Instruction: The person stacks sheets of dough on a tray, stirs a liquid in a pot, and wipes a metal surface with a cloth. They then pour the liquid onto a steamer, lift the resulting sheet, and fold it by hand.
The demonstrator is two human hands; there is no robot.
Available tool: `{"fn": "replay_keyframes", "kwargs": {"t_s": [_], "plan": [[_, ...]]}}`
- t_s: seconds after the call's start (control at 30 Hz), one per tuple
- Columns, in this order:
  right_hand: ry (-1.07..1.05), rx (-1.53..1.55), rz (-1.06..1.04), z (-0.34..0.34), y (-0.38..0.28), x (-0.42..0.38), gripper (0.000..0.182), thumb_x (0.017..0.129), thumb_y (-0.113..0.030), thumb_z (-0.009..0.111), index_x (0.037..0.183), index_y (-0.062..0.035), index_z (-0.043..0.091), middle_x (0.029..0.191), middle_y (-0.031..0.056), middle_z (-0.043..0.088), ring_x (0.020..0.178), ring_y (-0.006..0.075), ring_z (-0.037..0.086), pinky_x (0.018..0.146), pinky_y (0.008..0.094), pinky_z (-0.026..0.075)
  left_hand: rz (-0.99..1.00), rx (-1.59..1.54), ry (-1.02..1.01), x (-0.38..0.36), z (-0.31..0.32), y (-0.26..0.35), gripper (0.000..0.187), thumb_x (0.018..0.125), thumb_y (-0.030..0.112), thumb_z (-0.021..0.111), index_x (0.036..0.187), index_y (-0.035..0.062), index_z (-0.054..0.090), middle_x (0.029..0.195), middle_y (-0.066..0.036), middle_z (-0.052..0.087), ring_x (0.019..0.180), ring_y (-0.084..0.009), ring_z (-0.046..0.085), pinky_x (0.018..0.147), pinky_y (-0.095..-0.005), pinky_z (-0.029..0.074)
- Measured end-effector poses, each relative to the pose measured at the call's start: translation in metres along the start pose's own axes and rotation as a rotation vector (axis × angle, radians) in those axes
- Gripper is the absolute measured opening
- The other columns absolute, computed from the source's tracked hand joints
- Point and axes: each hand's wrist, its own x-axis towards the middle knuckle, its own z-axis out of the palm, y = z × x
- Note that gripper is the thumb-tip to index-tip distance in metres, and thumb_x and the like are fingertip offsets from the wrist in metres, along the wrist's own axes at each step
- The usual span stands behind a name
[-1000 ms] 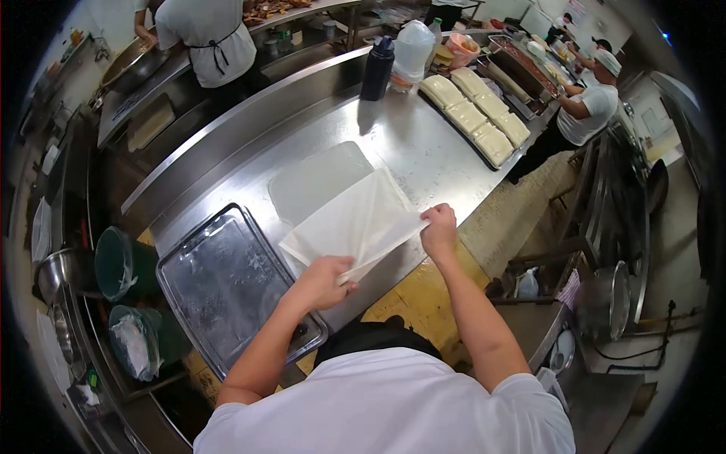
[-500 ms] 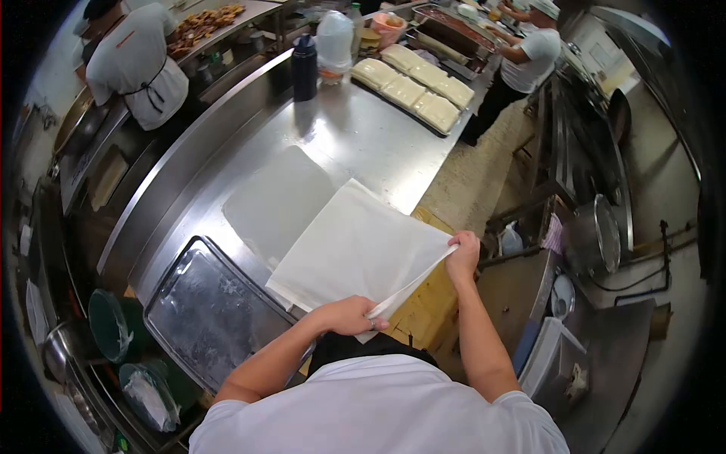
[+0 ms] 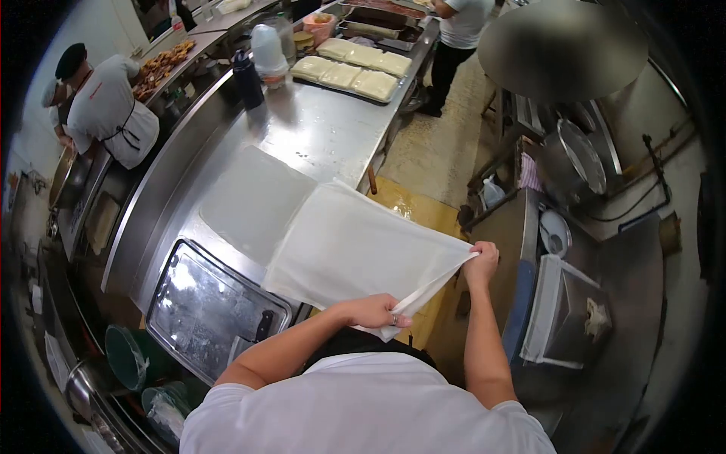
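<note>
A white cloth is stretched over the near right corner of the steel table, part of it hanging past the edge. My left hand is closed on its near edge, and a ring shows on one finger. Farther right, my right hand grips the cloth's right corner and holds it out beyond the table. Beside the cloth, a thin pale translucent sheet lies flat on the steel. At the near left sits a dark tray with a black-handled tool on it.
Pale slabs fill a tray at the table's far end, near a dark bottle. One person stands at the left, another beyond the table. A blurred round object hangs at the upper right. Green bins stand lower left.
The view has shifted. My right hand has moved outward to the right, drawing the cloth's corner farther from the table. The black-handled tool and the blurred round object have come into view.
</note>
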Motion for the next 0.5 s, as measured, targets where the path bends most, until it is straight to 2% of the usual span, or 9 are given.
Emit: {"fn": "replay_keyframes", "kwargs": {"t_s": [0.13,0.27,0.37,0.47,0.5], "plan": [[0.044,0.003,0.059,-0.037,0.025,-0.023,0.009,0.075,0.000,0.066,0.074,-0.0077,0.060,0.091,0.0118,0.066,0.091,0.0359,0.060,0.081,0.0444,0.048,-0.016,-0.068,-0.005,0.006,0.034,0.002,0.037,0.099,0.040,0.069,0.107,0.0033,0.071,0.094,0.000,0.067,0.091,-0.0116,0.059,0.086,-0.0313,0.048],[0.126,-0.008,0.082,-0.084,0.051,-0.040,0.009,0.076,-0.001,0.065,0.074,-0.0073,0.059,0.091,0.0120,0.066,0.092,0.0359,0.060,0.081,0.0445,0.048,0.041,-0.089,-0.048,0.016,0.064,0.012,0.036,0.100,0.037,0.068,0.109,0.0021,0.070,0.093,-0.005,0.067,0.088,-0.0143,0.059,0.083,-0.0313,0.048],[0.182,0.003,0.105,-0.120,0.073,-0.057,0.006,0.076,-0.001,0.063,0.074,-0.0064,0.062,0.088,0.0130,0.067,0.089,0.0363,0.061,0.079,0.0453,0.048,-0.021,0.389,0.024,0.014,0.069,0.046,0.027,0.098,0.024,0.068,0.116,0.0034,0.071,0.096,-0.011,0.073,0.091,-0.0186,0.067,0.083,-0.0357,0.053],[0.064,0.001,0.267,-0.144,0.090,-0.094,0.007,0.076,0.000,0.061,0.074,-0.0054,0.065,0.084,0.0145,0.068,0.085,0.0368,0.063,0.077,0.0461,0.049,-0.207,1.002,-0.007,0.025,0.035,0.057,0.033,0.090,0.006,0.066,0.123,0.0059,0.071,0.100,-0.017,0.075,0.094,-0.0236,0.073,0.080,-0.0387,0.057],[0.014,-0.002,0.222,-0.151,0.090,-0.109,0.010,0.076,0.001,0.060,0.075,-0.0052,0.068,0.081,0.0159,0.069,0.083,0.0371,0.064,0.076,0.0463,0.050,-0.262,0.885,0.057,0.033,0.021,0.057,0.040,0.085,-0.001,0.064,0.124,0.0048,0.071,0.100,-0.017,0.076,0.094,-0.0245,0.074,0.077,-0.0389,0.058]]}}
